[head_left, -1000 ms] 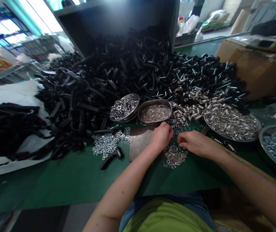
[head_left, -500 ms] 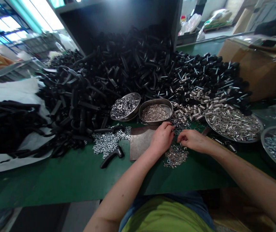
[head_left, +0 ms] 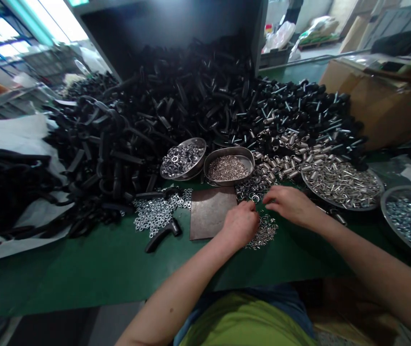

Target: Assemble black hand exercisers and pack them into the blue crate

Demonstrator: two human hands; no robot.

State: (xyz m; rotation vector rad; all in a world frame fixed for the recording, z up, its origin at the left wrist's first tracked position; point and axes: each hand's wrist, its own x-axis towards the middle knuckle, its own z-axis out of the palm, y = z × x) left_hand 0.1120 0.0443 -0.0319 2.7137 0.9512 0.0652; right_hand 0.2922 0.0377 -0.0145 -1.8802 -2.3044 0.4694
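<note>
My left hand (head_left: 240,224) is curled, fingers pinched together over a small heap of shiny metal rings and springs (head_left: 265,231) on the green table (head_left: 119,259). My right hand (head_left: 289,203) is just to the right, fingertips pinched at the heap's upper edge, close to the left fingers. What each pinch holds is too small to name. A flat brown metal plate (head_left: 209,211) lies directly left of my left hand. Behind it are a steel bowl of tiny silver parts (head_left: 229,166) and a steel dish of nuts (head_left: 183,157).
A big pile of black plastic handles (head_left: 155,110) fills the back. Loose washers (head_left: 155,214) and one black handle (head_left: 162,234) lie left of the plate. Trays of springs (head_left: 342,182) and washers (head_left: 410,218) stand right, a cardboard box (head_left: 381,103) behind.
My left hand has drawn back toward me from the bowl's edge onto the small heap. My right hand shifted slightly up and left, staying pinched.
</note>
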